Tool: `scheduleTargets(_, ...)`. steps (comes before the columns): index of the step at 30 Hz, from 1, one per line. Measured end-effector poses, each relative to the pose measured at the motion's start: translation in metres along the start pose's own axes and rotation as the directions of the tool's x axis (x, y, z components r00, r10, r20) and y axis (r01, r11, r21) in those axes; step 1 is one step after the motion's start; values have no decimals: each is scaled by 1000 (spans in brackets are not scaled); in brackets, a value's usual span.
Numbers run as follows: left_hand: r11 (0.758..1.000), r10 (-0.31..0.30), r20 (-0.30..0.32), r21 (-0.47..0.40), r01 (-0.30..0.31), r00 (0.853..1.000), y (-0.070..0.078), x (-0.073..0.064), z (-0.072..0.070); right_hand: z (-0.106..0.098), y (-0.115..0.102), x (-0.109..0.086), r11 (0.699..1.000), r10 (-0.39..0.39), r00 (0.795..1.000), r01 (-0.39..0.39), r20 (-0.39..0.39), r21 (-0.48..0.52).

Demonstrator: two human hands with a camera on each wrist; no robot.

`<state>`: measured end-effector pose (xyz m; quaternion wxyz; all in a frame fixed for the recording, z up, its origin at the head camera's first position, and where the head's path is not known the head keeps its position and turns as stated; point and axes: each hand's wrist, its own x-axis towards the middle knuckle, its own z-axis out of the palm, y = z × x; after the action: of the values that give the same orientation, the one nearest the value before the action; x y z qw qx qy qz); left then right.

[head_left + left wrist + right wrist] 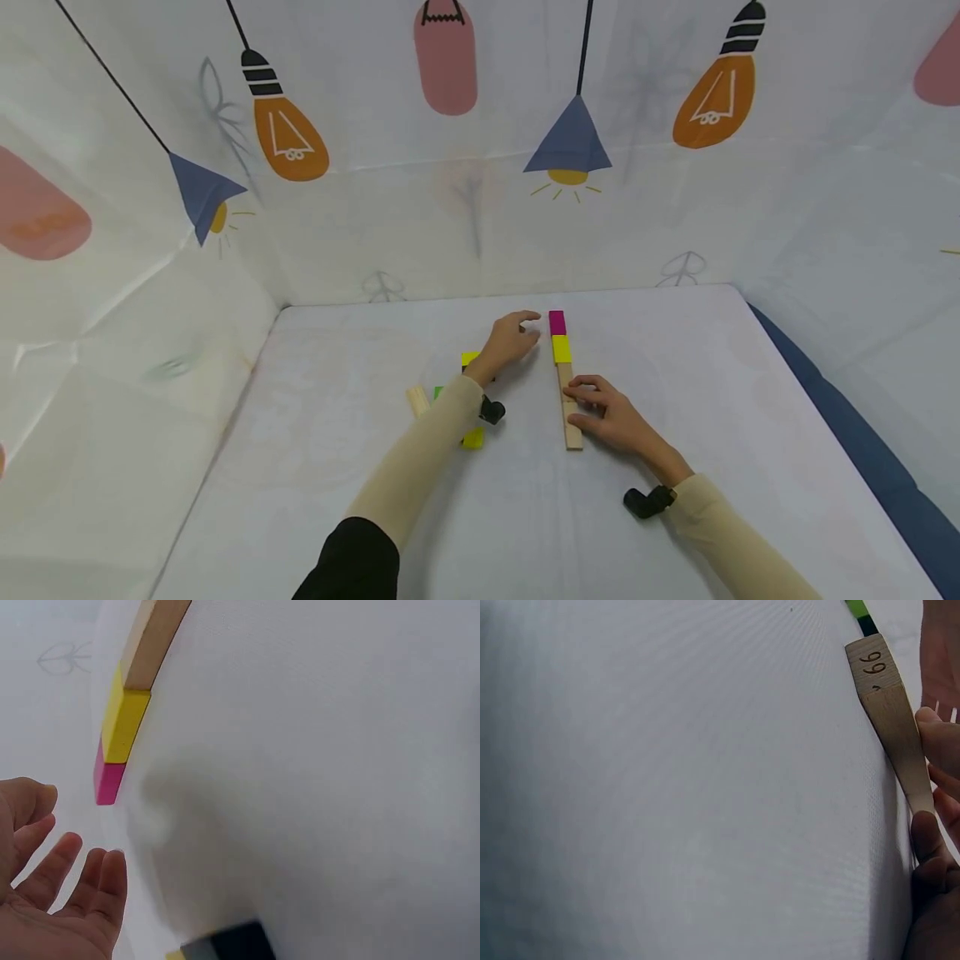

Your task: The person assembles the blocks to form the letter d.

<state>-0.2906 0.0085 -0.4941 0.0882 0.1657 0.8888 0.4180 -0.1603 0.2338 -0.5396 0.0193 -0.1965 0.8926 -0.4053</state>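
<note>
A straight row of blocks lies on the white table, running away from me. It has a magenta block at the far end, a yellow block and light wooden blocks nearer. My right hand bends over the wooden part, thumb and fingertips on it. Carved marks show on one wooden block in the right wrist view. Left of the magenta block, my left hand hovers with loosely bent fingers, apart from it. The left wrist view shows the gap between these fingers and the magenta block.
Partly hidden under my left forearm lie more blocks: a pale wooden one, a green one and yellow ones. A black block shows low in the left wrist view. Printed white sheeting stands behind the table.
</note>
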Motion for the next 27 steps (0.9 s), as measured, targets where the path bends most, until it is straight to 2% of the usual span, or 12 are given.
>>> scheduleTargets(5,996,87,-10,34,-87,996,-2,-13,-22,-2,0,-1,1000,3,1000,-3,1,-9)
scheduleTargets(10,988,142,-32,63,-140,989,-9,-24,-42,-5,-2,-1,1000,15,1000,-15,0,-10)
scheduleTargets(15,994,100,-18,57,-98,995,-21,-38,-54,-3,-1,-1,1000,9,1000,-9,1,0)
scheduleTargets(21,998,30,4,46,-30,1000,-30,-50,-61,0,2,-1,1000,1,1000,-1,0,4)
scheduleTargets(27,995,15,33,101,-19,999,-41,-57,-63,2,1,-1,1000,-8,1000,8,-5,6)
